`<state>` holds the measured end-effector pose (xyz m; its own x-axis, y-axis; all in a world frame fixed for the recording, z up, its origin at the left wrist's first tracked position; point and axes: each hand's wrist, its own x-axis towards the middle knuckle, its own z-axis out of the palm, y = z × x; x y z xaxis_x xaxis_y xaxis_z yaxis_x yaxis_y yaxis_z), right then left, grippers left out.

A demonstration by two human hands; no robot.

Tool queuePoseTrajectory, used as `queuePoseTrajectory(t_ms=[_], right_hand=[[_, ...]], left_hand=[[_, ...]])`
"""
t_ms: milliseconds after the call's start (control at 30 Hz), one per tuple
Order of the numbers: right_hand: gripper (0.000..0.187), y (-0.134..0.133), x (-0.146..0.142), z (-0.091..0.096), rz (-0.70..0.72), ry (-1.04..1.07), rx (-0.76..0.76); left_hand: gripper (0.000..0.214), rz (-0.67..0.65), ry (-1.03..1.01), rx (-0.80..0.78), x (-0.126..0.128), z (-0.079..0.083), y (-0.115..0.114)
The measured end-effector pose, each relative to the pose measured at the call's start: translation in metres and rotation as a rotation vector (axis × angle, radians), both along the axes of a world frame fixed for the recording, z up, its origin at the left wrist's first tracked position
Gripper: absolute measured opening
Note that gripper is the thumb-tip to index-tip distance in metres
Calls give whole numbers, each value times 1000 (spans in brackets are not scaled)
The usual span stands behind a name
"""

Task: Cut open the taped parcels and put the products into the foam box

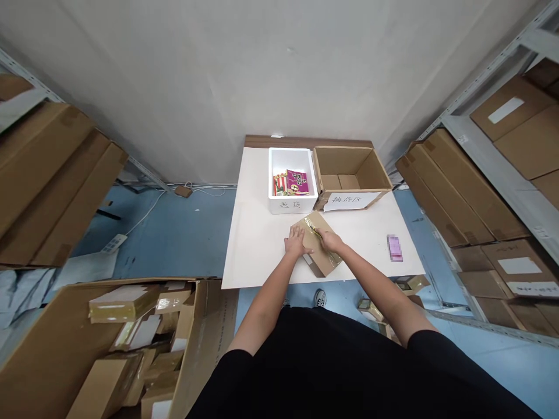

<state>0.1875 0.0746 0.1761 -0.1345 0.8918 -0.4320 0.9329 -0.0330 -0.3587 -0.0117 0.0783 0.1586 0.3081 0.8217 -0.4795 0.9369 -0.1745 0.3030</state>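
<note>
- Blue floor lies open to the left of the white table (257, 250). To the table's right the gap narrows against metal shelving (480, 151) stacked with shut brown cartons.
- Left of the table's near edge, a large open carton (48, 355) is heaped with small taped parcels.
- At the table's far right corner stands an open cardboard box (351, 166). It holds two smaller brown boxes, and a white sheet on its front bears handwritten characters I cannot read.
- Beside it, at the far middle of the table, a white foam box (292, 205) has small writing on its front, also unreadable, and holds bright red and purple packets (292, 181).
- A small brown parcel (322, 256) wrapped in clear tape lies tilted near the table's front edge.
- The left hand (296, 241) lies flat and open on the parcel's left side.
- The right hand (331, 240) is curled over its taped top. I cannot tell what it grips.
- A small pink item (394, 247), blurred, lies towards the table's right edge.
</note>
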Motion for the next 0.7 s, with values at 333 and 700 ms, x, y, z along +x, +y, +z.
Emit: queuePoseTrajectory(t_ms=[333, 700], right_hand=[[54, -83, 61, 21, 108, -132, -201], [56, -154, 130, 13, -180, -46, -56]], left_hand=[[120, 1, 43, 23, -2, -3, 4], [111, 41, 130, 88, 9, 4, 1]])
